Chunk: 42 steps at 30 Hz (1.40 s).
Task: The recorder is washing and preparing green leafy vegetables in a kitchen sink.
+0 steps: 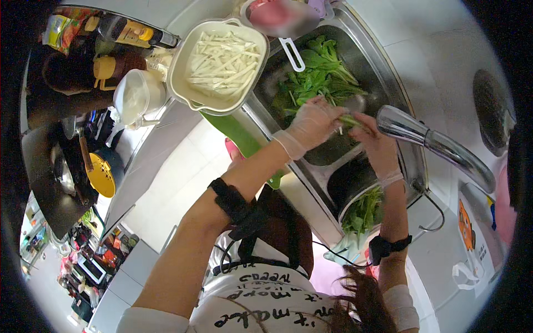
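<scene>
Both hands wear clear plastic gloves above the left basin of a steel double sink [395,79]. My left hand [316,120] and my right hand [372,139] meet at a green leafy vegetable stem [349,121], each with fingers closed on it. A pile of leafy greens [320,70] lies in the basin just beyond my left hand. More greens [364,210] sit in a round container in the nearer basin, below my right hand. The chrome faucet [437,145] reaches in from the right, its head close to my right fingers.
A cream basin [177,62] of pale vegetable strips in water stands left of the sink, over a green cutting board [237,131]. Beyond are a bowl of pink meat [270,16] and a white slotted handle [292,54]. A yellow strainer [101,177] and a wok are at left.
</scene>
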### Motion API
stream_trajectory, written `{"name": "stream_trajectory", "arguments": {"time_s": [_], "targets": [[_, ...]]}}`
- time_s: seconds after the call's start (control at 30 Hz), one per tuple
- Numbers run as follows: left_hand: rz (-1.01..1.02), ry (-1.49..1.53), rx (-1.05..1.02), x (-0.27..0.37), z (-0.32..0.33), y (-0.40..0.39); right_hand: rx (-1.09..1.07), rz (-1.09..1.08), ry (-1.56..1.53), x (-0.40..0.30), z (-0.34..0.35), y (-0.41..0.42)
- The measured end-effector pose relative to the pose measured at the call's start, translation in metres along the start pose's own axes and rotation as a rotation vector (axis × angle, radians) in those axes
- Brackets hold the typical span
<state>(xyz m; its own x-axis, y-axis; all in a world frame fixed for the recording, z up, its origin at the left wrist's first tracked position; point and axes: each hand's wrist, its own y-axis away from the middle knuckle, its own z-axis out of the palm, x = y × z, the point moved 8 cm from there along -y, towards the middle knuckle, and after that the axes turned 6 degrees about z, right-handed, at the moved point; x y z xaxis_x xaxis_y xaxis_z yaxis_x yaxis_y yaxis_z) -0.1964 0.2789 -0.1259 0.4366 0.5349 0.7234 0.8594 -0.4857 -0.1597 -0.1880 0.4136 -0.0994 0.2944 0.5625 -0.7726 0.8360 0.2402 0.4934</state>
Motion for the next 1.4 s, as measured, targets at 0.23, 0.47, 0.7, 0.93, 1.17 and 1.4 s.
{"name": "stream_trajectory", "arguments": {"time_s": [0.23,0.47,0.7,0.93,1.17,1.4], "targets": [[-0.040,0.219,0.051,0.006,-0.020,0.003,0.113,0.033,-0.355,0.017,-0.007,0.001],[-0.020,0.146,0.104,0.009,-0.018,-0.004,0.293,-0.248,0.574,-0.023,0.004,0.003],[-0.074,0.042,-0.012,0.002,-0.013,-0.003,0.337,-0.456,0.561,-0.024,0.003,0.002],[-0.060,-0.096,-0.173,0.004,0.003,-0.006,0.222,-0.259,0.908,-0.013,0.021,-0.011],[-0.324,0.876,0.044,-0.023,0.012,0.010,-0.141,-0.011,-0.173,0.047,0.007,-0.060],[-0.781,1.712,0.216,-0.036,0.026,0.035,0.171,0.005,0.991,0.150,0.015,-0.102]]}}
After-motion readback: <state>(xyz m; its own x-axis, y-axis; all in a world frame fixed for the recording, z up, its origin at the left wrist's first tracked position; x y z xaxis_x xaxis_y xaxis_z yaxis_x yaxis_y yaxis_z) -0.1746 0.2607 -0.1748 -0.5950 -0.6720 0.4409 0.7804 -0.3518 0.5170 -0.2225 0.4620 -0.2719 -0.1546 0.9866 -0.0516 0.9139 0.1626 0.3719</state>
